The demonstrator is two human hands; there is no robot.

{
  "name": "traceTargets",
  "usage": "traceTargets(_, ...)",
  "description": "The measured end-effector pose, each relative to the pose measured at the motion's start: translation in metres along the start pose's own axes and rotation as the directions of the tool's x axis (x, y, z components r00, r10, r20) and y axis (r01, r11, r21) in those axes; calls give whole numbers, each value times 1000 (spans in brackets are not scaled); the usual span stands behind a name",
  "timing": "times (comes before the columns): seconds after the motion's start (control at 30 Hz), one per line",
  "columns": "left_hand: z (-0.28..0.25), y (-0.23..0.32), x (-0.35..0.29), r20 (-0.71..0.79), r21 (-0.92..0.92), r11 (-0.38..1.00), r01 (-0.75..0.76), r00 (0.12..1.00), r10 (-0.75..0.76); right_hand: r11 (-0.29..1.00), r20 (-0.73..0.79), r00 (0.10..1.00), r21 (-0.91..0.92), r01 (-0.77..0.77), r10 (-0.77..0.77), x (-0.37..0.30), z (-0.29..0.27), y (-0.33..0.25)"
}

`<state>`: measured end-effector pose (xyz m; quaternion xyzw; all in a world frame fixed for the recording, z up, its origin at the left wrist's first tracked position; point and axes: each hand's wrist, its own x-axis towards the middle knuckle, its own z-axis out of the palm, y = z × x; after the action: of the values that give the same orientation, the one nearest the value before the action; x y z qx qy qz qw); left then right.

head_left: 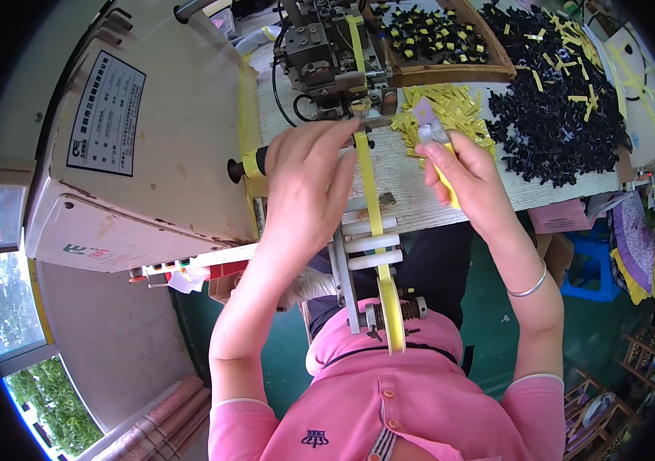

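Note:
My left hand [304, 173] reaches to the small metal press [327, 65], fingers stretched out, their tips beside a yellow strip [369, 180]. This strip runs from a yellow reel [393, 319] near my waist, over white rollers [373, 244], up into the press. To the right, my right hand [472, 173] is closed around a yellow-handled tool [444, 180]. The tool has a grey wrapped neck and a flat pale tip that points away from me. Its tip is over a pile of cut yellow strips [450, 107]; whether it touches them I cannot tell.
A large beige machine housing [158, 138] stands at the left. Behind the yellow pile lies a wooden tray [450, 73] of black and yellow pieces. A heap of small black parts [558, 131] covers the table's right side. A blue stool [590, 269] stands below on the right.

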<state>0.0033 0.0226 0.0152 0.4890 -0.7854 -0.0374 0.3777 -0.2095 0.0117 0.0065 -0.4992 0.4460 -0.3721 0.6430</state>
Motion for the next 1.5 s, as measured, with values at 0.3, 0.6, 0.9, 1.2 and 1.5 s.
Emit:
traceTargets(0.3, 1, -7, 10, 212, 96, 995, 14, 977, -34, 72, 362, 836, -902, 426, -412, 7, 20, -20)
traceTargets(0.6, 5, -8, 9, 176, 128, 992, 5, 984, -28, -124, 389, 855, -921, 370, -343, 13, 25, -16)
traceTargets(0.9, 12, -19, 10, 84, 52, 998, -29, 996, 24, -102, 293, 909, -956, 274, -295, 15, 3, 3)
traceTargets(1.2, -1, -20, 23, 292, -96, 969, 226, 937, -190, 305, 100, 933, -928, 212, -345, -4, -20, 9)
traceTargets(1.5, 6, -18, 29, 349, 109, 984, 138, 922, -168, 532, 62, 923, -802, 273, -380, -1, -26, 13)
